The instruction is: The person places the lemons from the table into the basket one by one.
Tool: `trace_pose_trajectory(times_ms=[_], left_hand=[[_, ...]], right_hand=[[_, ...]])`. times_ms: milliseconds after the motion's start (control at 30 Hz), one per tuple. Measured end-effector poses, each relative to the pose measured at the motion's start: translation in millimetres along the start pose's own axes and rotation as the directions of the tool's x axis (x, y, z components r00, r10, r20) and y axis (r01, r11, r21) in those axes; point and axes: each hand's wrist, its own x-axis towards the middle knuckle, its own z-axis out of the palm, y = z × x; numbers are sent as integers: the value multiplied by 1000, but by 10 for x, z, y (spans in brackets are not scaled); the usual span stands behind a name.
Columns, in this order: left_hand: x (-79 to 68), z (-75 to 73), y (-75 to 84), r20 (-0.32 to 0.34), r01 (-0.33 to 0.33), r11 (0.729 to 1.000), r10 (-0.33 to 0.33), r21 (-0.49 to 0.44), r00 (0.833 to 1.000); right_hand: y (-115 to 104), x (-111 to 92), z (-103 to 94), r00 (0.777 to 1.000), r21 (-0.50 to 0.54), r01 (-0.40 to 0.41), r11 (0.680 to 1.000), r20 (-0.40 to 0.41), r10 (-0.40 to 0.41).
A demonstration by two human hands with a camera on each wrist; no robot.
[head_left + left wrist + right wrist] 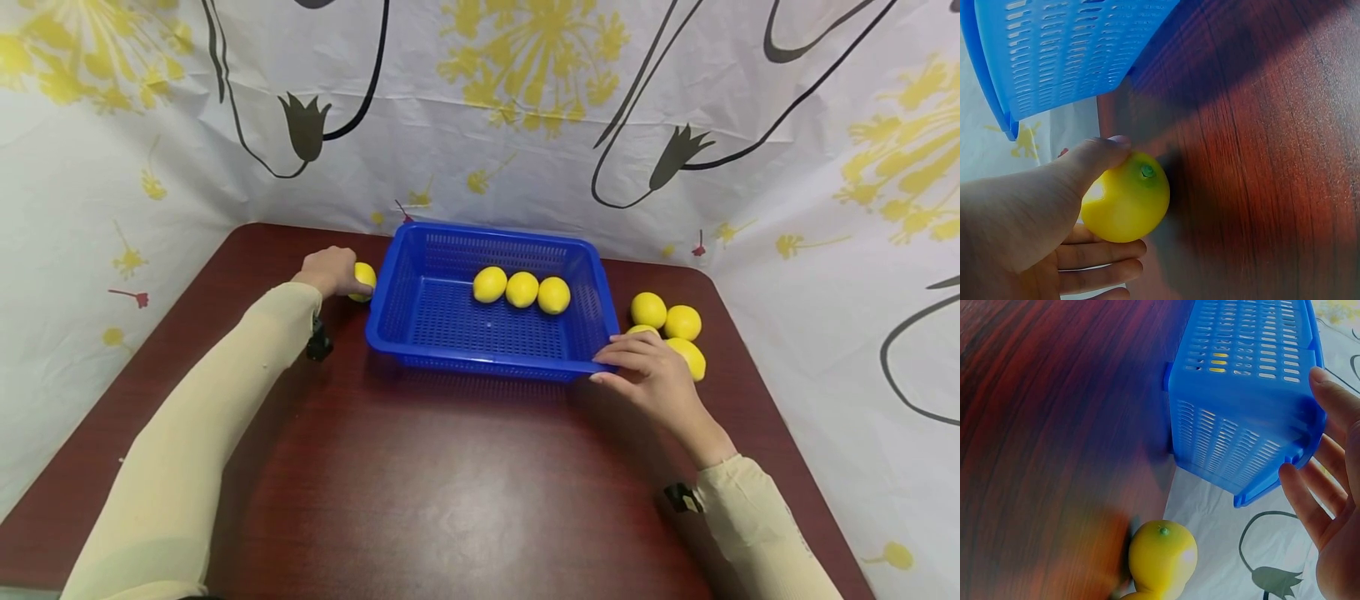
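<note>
Left of the blue plastic basket (480, 363), my left hand (330, 271) holds a lemon (1127, 199) between thumb and fingers. The lemon's green stem end faces outward in the left wrist view, close over the dark red table. At the basket's near right corner, my right hand (652, 377) grips the rim, its thumb along the front side and its fingers over the corner. Three lemons (522, 289) lie in a row inside the basket, toward its right half.
Several loose lemons (683, 322) are grouped on the table right of the basket, partly covered by the right hand in the head view. A patterned white cloth (465, 158) rises behind the table (450, 483) and along both sides.
</note>
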Motion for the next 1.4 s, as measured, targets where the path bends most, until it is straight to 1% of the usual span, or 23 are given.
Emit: trace_pose_trajectory(times_ms=[167, 300, 500, 733, 933, 1000, 1167, 1400], left_hand=[[2, -16, -16, -8, 1, 1000, -1, -2, 1000], [-5, -71, -34, -12, 0, 1000, 0, -10, 1000], [-4, -191, -57, -11, -1, 1000, 1, -16, 1000], [-5, -391, -72, -45, -7, 999, 6, -32, 999], [-44, -556, -61, -63, -16, 1000, 15, -11, 998], [-52, -592, -57, -63, -18, 1000, 17, -7, 998], [-59, -630, -48, -54, -20, 1000, 20, -9, 998], [-72, -735, 7, -85, -37, 999, 37, 0, 996]], right_hand=[[-2, 1, -2, 1000, 5, 4, 1000, -2, -4], [-2, 4, -8, 1000, 6, 5, 1000, -2, -5], [-5, 8, -12, 1000, 8, 5, 1000, 1, -5], [-16, 14, -31, 1000, 0, 6, 1000, 5, -6], [-30, 21, -34, 1000, 1, 6, 1000, 14, -6], [-28, 22, -32, 1000, -2, 5, 1000, 14, -5], [-27, 16, -22, 1000, -1, 3, 1000, 12, -3], [-35, 20, -28, 1000, 2, -4, 1000, 13, 4]])
